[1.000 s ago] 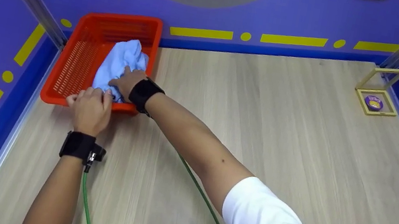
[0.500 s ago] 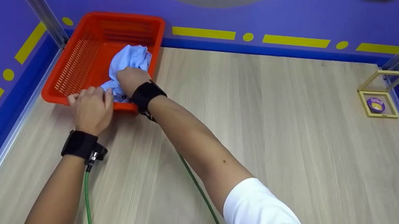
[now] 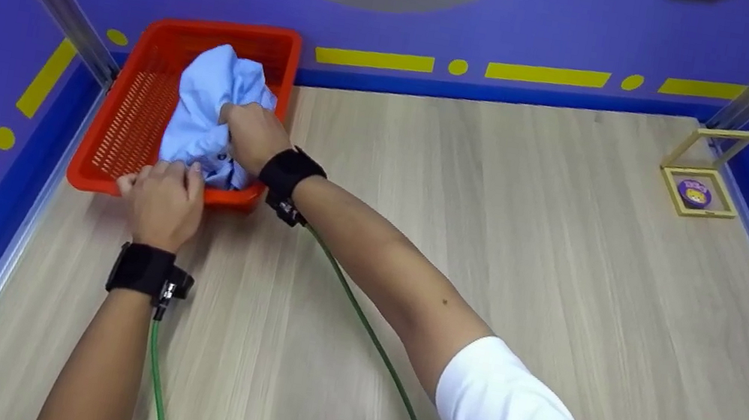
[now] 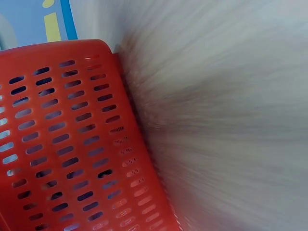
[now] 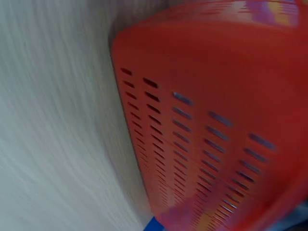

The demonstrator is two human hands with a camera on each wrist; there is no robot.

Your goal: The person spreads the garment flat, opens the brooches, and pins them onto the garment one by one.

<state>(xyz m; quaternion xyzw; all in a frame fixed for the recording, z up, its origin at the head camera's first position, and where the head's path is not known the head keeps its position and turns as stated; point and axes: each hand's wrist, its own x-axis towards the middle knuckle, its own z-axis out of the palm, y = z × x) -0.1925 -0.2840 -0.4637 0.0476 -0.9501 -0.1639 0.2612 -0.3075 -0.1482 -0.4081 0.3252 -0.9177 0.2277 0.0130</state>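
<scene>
blue cloth: spread wider, reaching farther left and nearer far end of red basket | right hand: shifted slightly right

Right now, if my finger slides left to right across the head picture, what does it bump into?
The red basket's left wall, then your left hand, your right hand, the right wristband, and last the open tan box.

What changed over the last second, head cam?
The right hand went from spread over the blue cloth to gripping it, and moved slightly away from the person. The cloth shifted, now reaching farther toward the far and left sides of the red basket. Unchanged: the left hand on the basket's near rim, the basket, and the open small box.
</scene>
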